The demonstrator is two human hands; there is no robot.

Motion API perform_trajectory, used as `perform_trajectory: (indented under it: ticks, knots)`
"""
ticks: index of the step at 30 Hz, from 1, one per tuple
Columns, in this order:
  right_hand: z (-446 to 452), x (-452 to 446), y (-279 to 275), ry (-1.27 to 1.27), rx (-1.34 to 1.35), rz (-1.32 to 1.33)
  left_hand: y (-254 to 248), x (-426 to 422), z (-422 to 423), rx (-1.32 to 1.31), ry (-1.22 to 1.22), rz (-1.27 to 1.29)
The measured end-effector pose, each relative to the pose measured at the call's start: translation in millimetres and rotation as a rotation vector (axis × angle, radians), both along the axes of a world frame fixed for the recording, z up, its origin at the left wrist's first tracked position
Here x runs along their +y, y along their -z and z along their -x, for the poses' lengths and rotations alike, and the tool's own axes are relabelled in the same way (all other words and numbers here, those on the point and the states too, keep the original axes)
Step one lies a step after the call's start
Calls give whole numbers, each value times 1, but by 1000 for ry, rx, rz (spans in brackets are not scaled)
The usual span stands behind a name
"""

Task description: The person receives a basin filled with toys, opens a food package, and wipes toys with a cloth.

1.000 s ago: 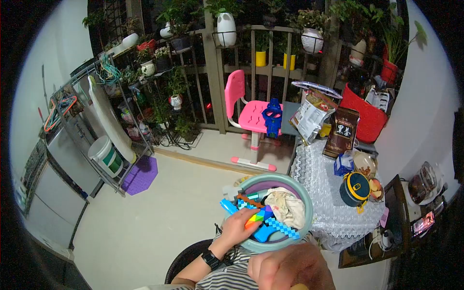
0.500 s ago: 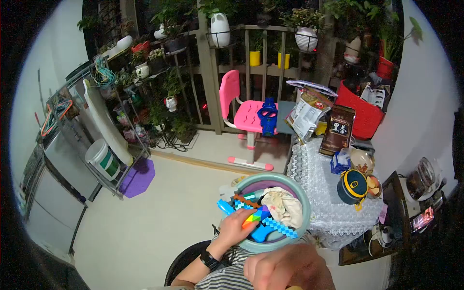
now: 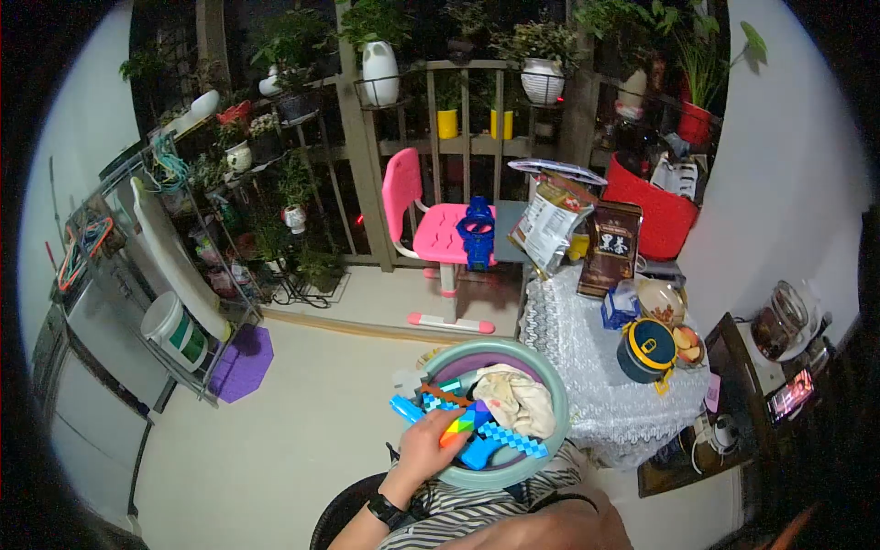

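The left hand point(image 3: 427, 447) is gripping a multicoloured, blocky toy point(image 3: 465, 423) with curled fingers inside a round, pale-green plastic basin point(image 3: 560, 394); crumpled cream cloth point(image 3: 521, 403) is lying rightward. The right hand point(image 3: 555, 528) is blurring below, finger state impossible to tell.

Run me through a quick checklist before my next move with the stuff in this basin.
1. Left hand on the multicoloured piece: ok, fingers over it.
2. Right hand free: cannot tell, none of its fingers show clearly.
3. Cloth clear of the left hand: ok, it lies apart, toward the basin's right side.
4. Everything inside the rim: not ok, a light-blue piece sticks out at the left.
5. Basin firmly supported: cannot tell, its underside is hidden.
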State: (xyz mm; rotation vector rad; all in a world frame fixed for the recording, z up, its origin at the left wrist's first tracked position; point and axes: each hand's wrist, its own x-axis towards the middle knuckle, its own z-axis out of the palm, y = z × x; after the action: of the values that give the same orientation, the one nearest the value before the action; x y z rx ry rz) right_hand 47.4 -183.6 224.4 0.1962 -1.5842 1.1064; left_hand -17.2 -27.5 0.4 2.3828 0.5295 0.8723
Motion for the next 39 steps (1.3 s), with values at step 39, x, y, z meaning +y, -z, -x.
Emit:
perform_trajectory:
  ticks: [39]
  knots:
    - [10, -5, 18, -96, 277, 194, -3, -2, 0, 7, 14, 48]
